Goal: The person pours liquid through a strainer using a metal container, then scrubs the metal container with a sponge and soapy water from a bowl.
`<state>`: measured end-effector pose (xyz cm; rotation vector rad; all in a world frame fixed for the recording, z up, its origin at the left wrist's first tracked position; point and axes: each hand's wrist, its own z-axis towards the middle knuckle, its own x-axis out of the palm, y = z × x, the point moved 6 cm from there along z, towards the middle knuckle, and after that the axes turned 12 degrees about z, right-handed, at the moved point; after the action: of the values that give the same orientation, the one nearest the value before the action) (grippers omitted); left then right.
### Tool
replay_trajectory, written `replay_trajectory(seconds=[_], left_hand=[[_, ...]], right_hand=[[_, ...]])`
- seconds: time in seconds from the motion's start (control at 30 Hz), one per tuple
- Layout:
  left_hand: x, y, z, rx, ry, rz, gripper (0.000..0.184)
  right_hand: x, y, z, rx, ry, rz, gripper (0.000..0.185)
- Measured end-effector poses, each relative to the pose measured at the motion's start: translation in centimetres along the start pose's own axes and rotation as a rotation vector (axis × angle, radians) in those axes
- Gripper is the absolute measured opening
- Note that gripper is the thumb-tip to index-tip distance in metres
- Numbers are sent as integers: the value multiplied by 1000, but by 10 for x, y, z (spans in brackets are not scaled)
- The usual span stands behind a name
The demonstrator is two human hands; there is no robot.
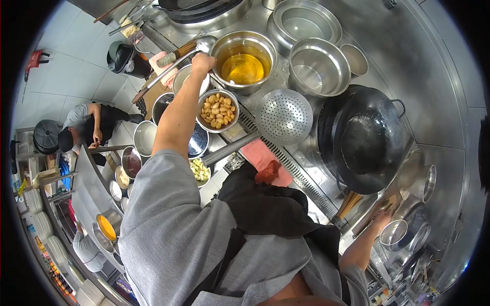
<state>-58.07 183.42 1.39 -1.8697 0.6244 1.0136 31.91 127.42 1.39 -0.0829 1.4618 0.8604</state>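
Note:
My left hand (203, 62) is stretched forward with its fingers closed, between a steel pot of yellow oil (244, 65) and a ladle (205, 44); what it grips is hidden. Under it is the rim of a pale bowl (184, 80), and nearer me a bowl of browned cloves or nuts (218, 110). Over at the right, my right hand (383, 218) is beside the black wok (365, 140) and a glass-like bowl (393, 232); its fingers are too unclear to read. A perforated strainer (284, 117) lies in the middle, handle toward me.
Steel pots (319, 66) stand at the back. A pink cloth (263, 160) lies by the grate, and a bamboo brush (350, 205) near the wok. To the left are a crouching person (81, 115), a trolley (87, 188) with bowls, and another person's sleeve (89, 252).

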Motion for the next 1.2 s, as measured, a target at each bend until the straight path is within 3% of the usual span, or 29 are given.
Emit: replay_trajectory(seconds=[0.03,0.07,0.13,0.27,0.33,0.4,0.47,0.5,0.53,0.6,0.63,0.67,0.7,0.83,0.9,0.97,1.0,1.2], left_hand=[[1,2,6,55,-69,83,29],[0,0,10,112,-136,170,30],[3,1,15,115,-150,164,30],[4,-4,20,153,-204,135,28],[6,-3,23,170,-231,81,26],[6,-13,22,200,-253,25,24],[-1,-25,7,149,-116,-99,20],[-6,-32,-1,71,-35,-31,28],[-6,-35,-1,90,-33,-25,28],[-12,-37,6,146,-149,-118,14],[-10,-33,20,212,-192,-124,13],[-18,-38,14,132,-98,-79,26],[-28,-47,6,129,-76,-102,24],[-57,-72,3,145,-79,-252,18],[-73,-85,14,192,-119,-217,17],[-101,-110,-5,232,-159,-128,17],[-112,-123,-11,245,-164,-125,17],[-141,-194,-9,402,-143,19,17]], right_hand=[[-17,87,-38,73,60,52,40],[-14,101,-43,78,62,50,40],[-5,96,-56,313,150,193,30],[-6,86,-55,324,95,368,25],[-25,95,-45,79,3,245,22],[-49,129,-54,135,-76,218,18],[-65,151,-59,139,-152,556,59],[-75,168,-65,152,-165,558,59],[-88,195,-72,7,-219,437,48],[-94,193,-78,-114,-285,312,39],[-89,170,-66,-94,-205,231,43],[-85,150,-58,-75,-123,152,47],[-86,142,-55,-89,-133,166,49],[-89,248,-74,-195,-1,203,47],[-81,302,-75,-259,202,59,52],[-69,342,-74,-495,253,157,55],[-61,363,-74,-513,309,98,54],[-11,432,-57,-622,407,-20,47]])
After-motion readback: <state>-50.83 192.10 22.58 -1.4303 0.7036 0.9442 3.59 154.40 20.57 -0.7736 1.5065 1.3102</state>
